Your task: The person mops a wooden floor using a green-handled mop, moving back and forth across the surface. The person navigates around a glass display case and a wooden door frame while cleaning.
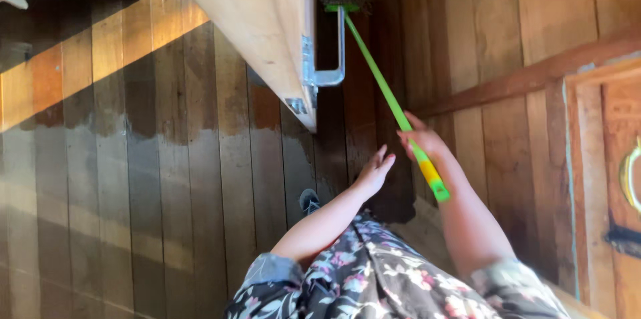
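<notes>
Wooden plank floor (167,179); one green broom (380,82) in right hand's (422,140) closed grip, left hand (374,173) open, empty.

A broom (390,100) — bright green handle with a yellow grip band — slants across dark plank flooring, its bristled head tucked beneath a pale wooden edge.

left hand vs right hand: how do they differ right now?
The right hand grips the green mop handle; the left hand holds nothing. The right hand's fingers are curled, while the left hand's are extended and flat. The right hand sits slightly higher in frame. Both reach forward over the wooden floor.
</notes>
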